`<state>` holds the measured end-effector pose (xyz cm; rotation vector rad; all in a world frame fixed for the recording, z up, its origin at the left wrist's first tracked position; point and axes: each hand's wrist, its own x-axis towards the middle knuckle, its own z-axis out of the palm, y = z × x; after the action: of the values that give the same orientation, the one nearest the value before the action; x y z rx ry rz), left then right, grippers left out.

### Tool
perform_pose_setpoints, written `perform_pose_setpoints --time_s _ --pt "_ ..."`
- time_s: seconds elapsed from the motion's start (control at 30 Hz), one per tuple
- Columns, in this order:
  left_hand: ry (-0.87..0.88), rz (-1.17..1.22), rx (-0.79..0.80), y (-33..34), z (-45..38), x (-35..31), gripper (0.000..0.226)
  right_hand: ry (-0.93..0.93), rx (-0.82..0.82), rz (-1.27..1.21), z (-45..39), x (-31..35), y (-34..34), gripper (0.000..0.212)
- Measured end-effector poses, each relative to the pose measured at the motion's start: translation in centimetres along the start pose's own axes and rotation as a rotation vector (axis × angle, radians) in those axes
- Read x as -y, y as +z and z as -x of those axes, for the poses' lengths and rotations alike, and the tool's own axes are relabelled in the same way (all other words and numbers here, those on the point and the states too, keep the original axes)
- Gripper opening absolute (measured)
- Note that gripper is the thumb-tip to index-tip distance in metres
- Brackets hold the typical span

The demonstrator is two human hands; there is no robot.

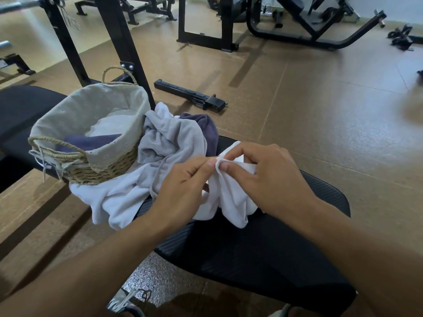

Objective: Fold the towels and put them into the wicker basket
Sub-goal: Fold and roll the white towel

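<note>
Head view: no writing legible; left hand (183,179) and right hand (270,177) each pinch the white towel (231,200) over the counter (263,252), wicker basket (107,168) at its left edge.

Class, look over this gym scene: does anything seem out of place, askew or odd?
Yes. A loose black bar lies alone on the floor behind the bench, apart from the machines. The white towel droops over the bench's edge under the wicker basket, while both hands pinch another white towel.
</note>
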<state>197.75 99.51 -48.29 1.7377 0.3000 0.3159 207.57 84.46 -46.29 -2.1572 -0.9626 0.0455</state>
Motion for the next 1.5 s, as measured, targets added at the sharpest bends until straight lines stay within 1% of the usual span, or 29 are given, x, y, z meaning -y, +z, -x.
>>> perform_pose_setpoints --time_s 0.17,0.27,0.33,0.5,0.6,0.7,0.87,1.0,1.07,1.2,1.27,1.33,1.37,1.43,1.47,1.5 --pt "-0.024 0.111 0.045 -0.1 0.3 0.0 0.035 0.016 -0.014 -0.020 0.0 0.0 -0.2 0.019" --pt "-0.043 0.150 0.071 -0.1 0.4 0.1 0.040 0.019 -0.012 -0.013 0.1 0.1 -0.2 0.014" --pt "-0.044 0.166 0.100 -0.1 0.5 0.1 0.040 0.023 -0.017 -0.012 0.1 0.1 -0.2 0.010" --pt "0.029 0.046 0.073 0.3 0.7 0.0 0.026 0.016 0.000 -0.009 0.1 0.2 -0.3 0.014" --pt "0.034 0.013 0.055 0.4 0.8 0.2 0.027 0.008 -0.003 -0.017 0.0 0.3 -0.5 0.009" --pt "0.018 0.034 0.056 0.4 0.7 0.1 0.029 -0.006 -0.001 -0.036 0.0 0.4 -0.7 0.010" --pt "0.020 0.039 0.046 0.4 0.6 0.1 0.030 -0.021 -0.005 -0.081 0.0 0.5 -0.6 0.019" --pt "0.011 0.018 0.035 0.4 0.6 0.1 0.028 -0.016 -0.001 -0.073 0.1 0.6 -0.5 0.031" --pt "0.003 0.007 0.038 0.4 0.6 0.2 0.026 0.010 0.002 -0.084 0.1 0.6 -0.6 0.028" --pt "0.006 0.004 0.030 0.5 0.7 0.3 0.025 0.029 -0.019 -0.082 0.2 0.5 -0.5 0.014" --pt "0.010 -0.012 0.014 0.5 0.7 0.2 0.024 0.020 -0.018 -0.034 0.2 0.4 -0.5 0.017" --pt "0.044 -0.101 -0.017 0.4 0.8 0.0 0.022 -0.019 -0.001 0.052 -0.1 0.0 -0.8 0.020" --pt "0.094 -0.236 -0.050 0.0 0.7 0.1 0.022 -0.032 0.002 0.073 -0.4 -0.4 -1.2 0.019" --pt "0.168 -0.648 -0.064 -0.8 0.5 0.2 0.030 0.022 -0.017 0.082 -1.3 -1.7 -2.4 0.013" --pt "0.150 -0.829 -0.026 -1.2 0.5 0.2 0.033 0.081 -0.031 0.095 -1.8 -2.6 -3.1 0.012" --pt "0.100 -0.950 0.019 -1.5 0.4 0.3 0.033 0.141 -0.030 0.128 -2.1 -3.8 -3.5 0.014"
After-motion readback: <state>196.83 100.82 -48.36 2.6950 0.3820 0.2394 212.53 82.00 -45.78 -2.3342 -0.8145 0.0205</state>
